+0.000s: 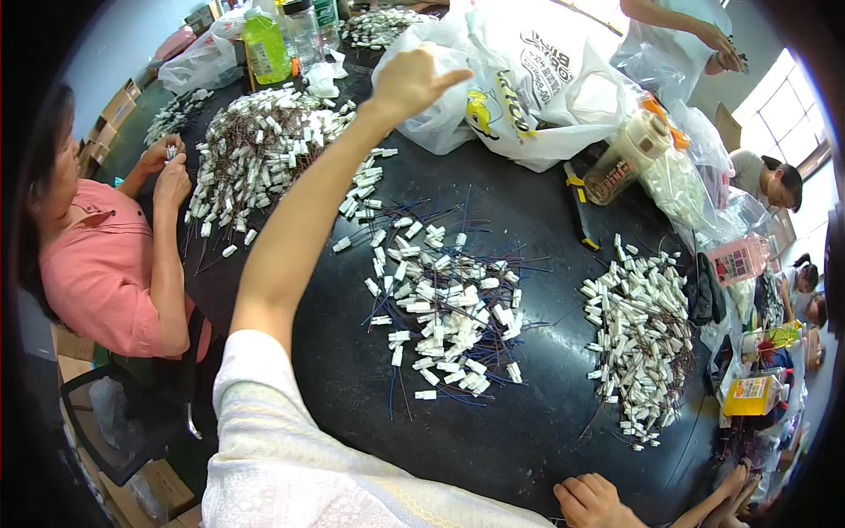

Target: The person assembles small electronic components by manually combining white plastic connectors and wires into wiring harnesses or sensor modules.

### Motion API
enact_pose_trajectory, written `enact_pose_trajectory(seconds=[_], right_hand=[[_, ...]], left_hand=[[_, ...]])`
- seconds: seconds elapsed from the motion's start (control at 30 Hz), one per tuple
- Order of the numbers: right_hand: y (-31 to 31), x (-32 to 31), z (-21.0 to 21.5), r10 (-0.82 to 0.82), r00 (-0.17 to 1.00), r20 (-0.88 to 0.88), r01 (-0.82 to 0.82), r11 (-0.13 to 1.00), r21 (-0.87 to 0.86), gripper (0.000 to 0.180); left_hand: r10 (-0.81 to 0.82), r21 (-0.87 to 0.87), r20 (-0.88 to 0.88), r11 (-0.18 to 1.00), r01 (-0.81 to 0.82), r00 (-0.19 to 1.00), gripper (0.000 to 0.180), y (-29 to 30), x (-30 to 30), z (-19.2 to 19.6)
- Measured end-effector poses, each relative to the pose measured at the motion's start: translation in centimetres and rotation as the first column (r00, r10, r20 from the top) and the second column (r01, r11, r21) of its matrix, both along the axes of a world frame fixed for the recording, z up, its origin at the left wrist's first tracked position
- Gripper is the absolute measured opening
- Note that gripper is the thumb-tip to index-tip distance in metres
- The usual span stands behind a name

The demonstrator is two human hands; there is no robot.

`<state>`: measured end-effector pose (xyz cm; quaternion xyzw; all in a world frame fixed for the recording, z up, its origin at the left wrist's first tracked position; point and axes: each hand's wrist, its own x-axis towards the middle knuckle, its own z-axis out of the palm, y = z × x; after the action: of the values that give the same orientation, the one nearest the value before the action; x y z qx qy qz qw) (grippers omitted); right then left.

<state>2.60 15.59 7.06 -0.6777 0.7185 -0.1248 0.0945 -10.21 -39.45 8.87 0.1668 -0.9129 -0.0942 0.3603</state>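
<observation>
My left arm stretches across the table to the far side. My left hand (409, 84) is at the white plastic bag (546, 84), its thumb spread away from the palm; some fingers are hidden. Low in the picture, my right hand (588, 502) rests at the table's near edge with its fingers curled in, and nothing shows in them. Between my hands lies a loose pile of white connectors with thin dark wires (449, 317). A second, denser connector pile (638, 343) sits to its right.
A large connector heap (264, 158) is at the left, where a person in a pink shirt (106, 264) handles small pieces. A yellow-and-black utility knife (581, 207) lies near a clear drink bottle (625, 163). A green bottle (266, 48) stands behind. Other people sit at the right.
</observation>
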Motion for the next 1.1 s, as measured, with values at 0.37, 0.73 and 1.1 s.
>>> enact_pose_trajectory(seconds=[0.37, 0.73, 1.1], right_hand=[[1.4, 1.8, -4.3, -0.317, 0.94, 0.125, 0.337, 0.917, -0.214, 0.017], [1.5, 1.6, -4.4, -0.29, 0.945, 0.153, 0.32, 0.917, -0.238, 0.019], [1.3, 1.7, -4.1, -0.322, 0.937, 0.135, 0.347, 0.901, -0.259, 0.021]], left_hand=[[-0.516, 0.156, 0.015, 0.847, 0.507, 0.857, 0.035, 4.5, 3.9, -0.1], [-0.414, 0.167, 0.25, 0.909, 0.382, 0.875, 0.052, 11.7, 14.8, -9.9], [-0.418, 0.219, -0.189, 0.864, 0.453, 0.889, 0.027, 13.4, 9.2, -8.3]])
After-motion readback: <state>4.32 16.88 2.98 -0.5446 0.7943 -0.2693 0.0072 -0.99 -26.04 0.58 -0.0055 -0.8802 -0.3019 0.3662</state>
